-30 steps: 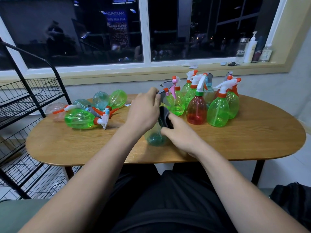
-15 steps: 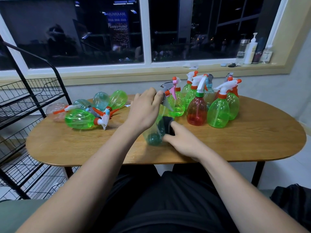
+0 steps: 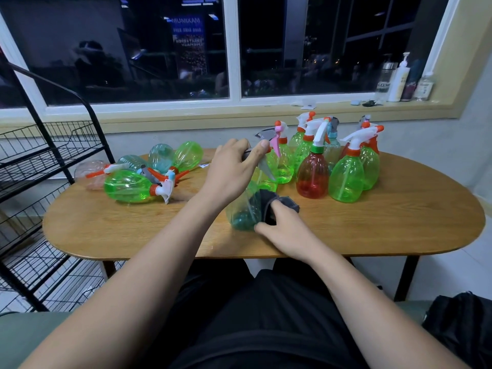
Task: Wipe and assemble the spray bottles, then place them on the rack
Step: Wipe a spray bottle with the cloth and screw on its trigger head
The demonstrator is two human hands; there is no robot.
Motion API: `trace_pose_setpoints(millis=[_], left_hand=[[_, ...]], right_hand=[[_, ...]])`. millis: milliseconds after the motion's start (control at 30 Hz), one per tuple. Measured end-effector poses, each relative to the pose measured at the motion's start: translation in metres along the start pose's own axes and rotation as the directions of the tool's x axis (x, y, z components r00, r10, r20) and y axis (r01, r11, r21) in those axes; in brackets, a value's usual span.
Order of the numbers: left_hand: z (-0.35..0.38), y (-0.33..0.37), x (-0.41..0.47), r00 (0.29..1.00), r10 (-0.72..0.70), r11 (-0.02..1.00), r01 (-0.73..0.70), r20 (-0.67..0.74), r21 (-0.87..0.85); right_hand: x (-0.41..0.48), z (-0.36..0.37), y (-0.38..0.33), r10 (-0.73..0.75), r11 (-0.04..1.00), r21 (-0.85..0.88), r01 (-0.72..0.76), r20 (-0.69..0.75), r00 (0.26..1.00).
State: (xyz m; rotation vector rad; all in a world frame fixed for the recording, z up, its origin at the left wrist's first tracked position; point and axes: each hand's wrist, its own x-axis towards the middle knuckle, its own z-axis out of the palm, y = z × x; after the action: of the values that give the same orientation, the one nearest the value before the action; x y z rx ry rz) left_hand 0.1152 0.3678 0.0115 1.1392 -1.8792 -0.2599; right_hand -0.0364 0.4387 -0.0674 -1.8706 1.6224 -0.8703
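Right hand (image 3: 286, 230) is sitting nearest, at the table's 6 o'clock edge, fingers closed on a dark cloth (image 3: 277, 206) and pressing it against the right side of the teal bottle (image 3: 243, 211). The bottle is tilting, base toward the camera and resting on the wooden table (image 3: 399, 222), neck leaning away to 12 o'clock. Left hand (image 3: 231, 169) is wrapping around its grey trigger head (image 3: 262, 153), thumb and fingers closed tight over it; the neck is hidden under the palm.

Past that, at 1 o'clock from the held bottle, a cluster of upright bottles is standing: a red bottle (image 3: 312, 177) with a green collar in front, a green bottle (image 3: 346, 179) just beside it at 3 o'clock, more green ones packed behind. Cannot tell the exact count.

At 10 o'clock, a pile of bottles is lying on its side: a green lying bottle (image 3: 127, 186) in front with its white sprayer pointing right, and teal, green and clear ones behind it, touching.

At 9 o'clock, off the table, a black wire rack (image 3: 40, 161) is standing. At 12 o'clock, the window sill (image 3: 239, 113) is carrying a few containers at its right end.
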Motion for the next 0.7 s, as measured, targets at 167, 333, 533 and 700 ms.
trace_pose_setpoints(millis=[167,333,533,700], left_hand=[[-0.008,-0.008,-0.007,0.999,-0.026,0.984,0.034,0.046,-0.176],[-0.015,-0.015,-0.032,0.995,-0.095,0.949,0.103,0.040,-0.299],[-0.013,-0.021,-0.060,0.979,-0.132,0.942,0.174,0.157,-0.288],[-0.007,-0.026,-0.070,0.972,-0.180,0.951,0.211,0.149,-0.226]], right_hand=[[0.001,0.002,0.008,-0.025,0.988,0.151,0.030,-0.035,0.999],[-0.001,0.000,0.011,-0.072,0.954,0.290,0.083,-0.049,0.996],[-0.001,0.001,0.012,-0.092,0.943,0.316,0.108,-0.066,0.994],[0.002,0.002,0.018,-0.077,0.933,0.345,0.106,-0.096,0.992]])
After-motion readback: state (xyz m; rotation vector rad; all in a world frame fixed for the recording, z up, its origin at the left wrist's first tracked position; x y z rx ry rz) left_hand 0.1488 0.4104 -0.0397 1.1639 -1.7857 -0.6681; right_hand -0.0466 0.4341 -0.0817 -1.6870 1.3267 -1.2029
